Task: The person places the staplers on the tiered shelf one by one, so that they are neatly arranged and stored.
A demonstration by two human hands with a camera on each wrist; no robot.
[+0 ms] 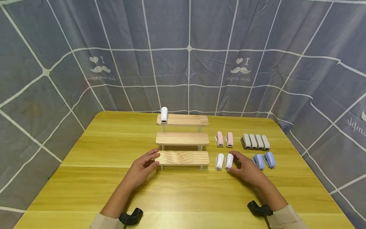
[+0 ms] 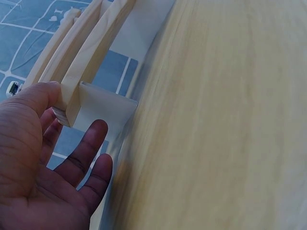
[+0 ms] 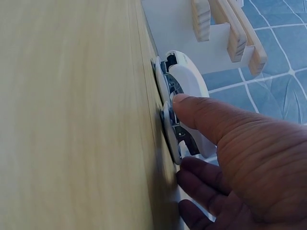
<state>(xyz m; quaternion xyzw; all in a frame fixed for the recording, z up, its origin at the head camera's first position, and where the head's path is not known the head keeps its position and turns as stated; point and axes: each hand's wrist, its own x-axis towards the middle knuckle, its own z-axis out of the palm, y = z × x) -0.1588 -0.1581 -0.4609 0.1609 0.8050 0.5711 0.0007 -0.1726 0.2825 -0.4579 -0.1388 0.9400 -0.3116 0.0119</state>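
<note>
My left hand holds the left end of the lowest board of a three-tier wooden display stand. In the left wrist view its thumb lies on the board's front edge, with the index finger behind and the other fingers spread below. My right hand has thumb and index finger round a white mini stapler standing on the table. A second white mini stapler stands just left of it. Another white mini stapler sits on the left end of the stand's top board.
Two pink mini staplers stand behind the white pair. Several pale grey staplers form a row farther right, with two blue staplers in front, close to my right hand. A grey gridded curtain surrounds the table's back and sides.
</note>
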